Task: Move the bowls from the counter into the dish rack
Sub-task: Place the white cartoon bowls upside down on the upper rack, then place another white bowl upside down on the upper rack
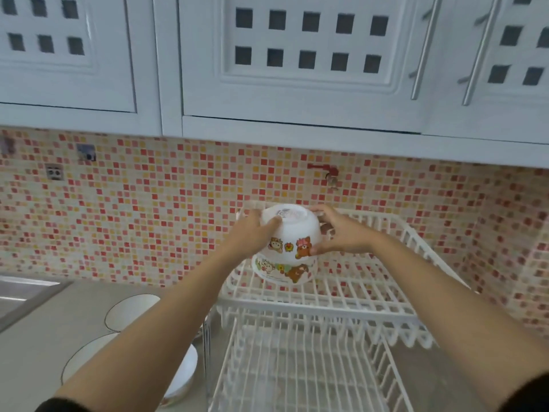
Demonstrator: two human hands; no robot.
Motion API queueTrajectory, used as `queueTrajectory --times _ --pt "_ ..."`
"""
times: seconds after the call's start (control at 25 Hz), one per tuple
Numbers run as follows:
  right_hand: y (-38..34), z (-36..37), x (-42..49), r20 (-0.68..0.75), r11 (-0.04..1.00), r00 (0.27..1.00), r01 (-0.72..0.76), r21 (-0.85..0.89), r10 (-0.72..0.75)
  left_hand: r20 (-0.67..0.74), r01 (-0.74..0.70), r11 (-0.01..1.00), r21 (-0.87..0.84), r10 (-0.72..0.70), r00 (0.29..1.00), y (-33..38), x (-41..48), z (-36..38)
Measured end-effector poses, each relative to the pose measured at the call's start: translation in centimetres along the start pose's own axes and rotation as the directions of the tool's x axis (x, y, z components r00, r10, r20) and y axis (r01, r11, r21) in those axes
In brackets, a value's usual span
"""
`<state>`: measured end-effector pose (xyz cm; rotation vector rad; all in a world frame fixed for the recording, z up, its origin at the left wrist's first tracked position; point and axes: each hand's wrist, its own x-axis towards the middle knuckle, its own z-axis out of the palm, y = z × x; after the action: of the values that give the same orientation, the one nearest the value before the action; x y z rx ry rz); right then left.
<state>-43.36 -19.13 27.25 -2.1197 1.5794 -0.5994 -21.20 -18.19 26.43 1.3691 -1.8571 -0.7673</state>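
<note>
The tabletop (pixel 89 295) in front of me is pale beige and runs up to the tiled wall. A white wire rack (pixel 341 310) stands on its right part, with an upper tier and a lower one. On the upper tier an upside-down bowl (pixel 285 270) with cartoon bears rests near the back left corner; the lower tier looks bare. Left of the rack, two white bowls (pixel 132 312) sit on the tabletop, one behind the other, the nearer partly hidden by my left arm. A sink edge (pixel 26 288) shows at far left.
</note>
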Motion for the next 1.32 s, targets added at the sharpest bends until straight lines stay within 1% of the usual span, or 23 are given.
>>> queueTrajectory --times 0.08,0.28,0.48,0.6,0.64,0.72,0.84,0.92,1.0,1.12,1.2,1.32 --pt "0.8 0.7 0.5 0.046 1.0 0.999 -0.015 0.001 0.015 0.007 0.033 0.997 0.07 -0.033 0.999 -0.5 0.4 0.6" --pt "1.4 1.4 0.9 0.093 0.998 0.994 -0.054 -0.043 0.058 0.032 0.025 0.983 0.182 -0.031 0.999 -0.7 0.6 1.0" --pt "1.3 2.1 0.8 0.11 0.989 0.986 -0.111 -0.097 0.121 0.084 0.066 0.97 0.235 -0.088 0.993 -1.0 0.6 1.2" --pt "0.1 1.7 0.3 0.09 0.969 0.98 -0.155 -0.194 0.175 0.078 0.021 0.971 0.24 -0.041 0.996 -0.5 0.2 0.7" --pt "-0.7 1.5 0.1 0.067 0.964 0.982 -0.162 -0.209 0.179 0.062 -0.006 0.973 0.229 -0.009 0.998 -0.4 0.0 0.2" --pt "-3.0 1.5 -0.3 -0.001 0.97 0.99 -0.139 -0.198 0.141 0.015 -0.049 0.979 0.195 0.047 0.999 -0.4 -0.6 -1.6" --pt "-8.0 2.6 -0.6 -0.131 0.986 0.991 -0.051 -0.156 0.031 -0.068 -0.107 0.971 0.215 0.125 0.99 -1.1 -2.0 -5.4" --pt "-11.7 4.2 -0.4 -0.223 0.987 0.973 0.019 -0.162 -0.055 -0.091 -0.111 0.969 0.221 0.134 0.987 -2.1 -3.0 -8.1" --pt "-15.8 6.7 0.1 -0.251 0.986 0.961 0.079 -0.148 -0.114 -0.109 -0.087 0.971 0.223 0.114 0.988 -3.9 -4.2 -11.1" --pt "-20.7 11.2 1.2 -0.236 0.985 0.96 0.121 -0.125 -0.148 -0.138 -0.02 0.958 0.285 0.062 0.988 -7.5 -6.2 -14.7" --pt "-22.8 14.3 2.1 -0.225 0.988 0.964 0.123 -0.098 -0.142 -0.139 0.04 0.952 0.304 0.002 0.99 -10.2 -7.6 -16.2" --pt "-23.3 19.0 3.2 -0.228 0.997 0.971 0.071 -0.007 -0.071 -0.082 0.113 0.932 0.344 -0.09 0.993 -14.6 -9.2 -16.7"
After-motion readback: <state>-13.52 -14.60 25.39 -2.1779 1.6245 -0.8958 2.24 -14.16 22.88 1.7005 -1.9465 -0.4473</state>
